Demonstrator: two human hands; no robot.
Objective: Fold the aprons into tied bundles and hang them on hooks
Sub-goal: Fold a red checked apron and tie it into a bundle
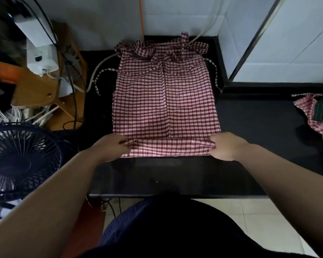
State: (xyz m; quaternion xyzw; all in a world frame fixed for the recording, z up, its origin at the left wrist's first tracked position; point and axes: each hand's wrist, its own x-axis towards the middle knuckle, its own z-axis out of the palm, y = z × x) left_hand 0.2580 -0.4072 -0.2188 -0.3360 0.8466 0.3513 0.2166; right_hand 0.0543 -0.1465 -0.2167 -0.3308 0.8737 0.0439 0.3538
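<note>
A red-and-white checked apron (166, 101) lies flat on the black counter (250, 118), its sides folded in so they meet along a centre line. Its straps lie bunched at the far end, with one loose tie (99, 79) trailing left and another trailing right. The near hem is turned up in a narrow fold. My left hand (110, 148) pinches the left corner of that fold. My right hand (226, 146) pinches the right corner. No hooks are in view.
A pile of other aprons (317, 112), red checked and dark green striped, lies at the counter's right edge. A black fan (21, 161) stands at the left, beside a wooden stool (45, 86) with a white device and cables. A white tiled wall runs behind.
</note>
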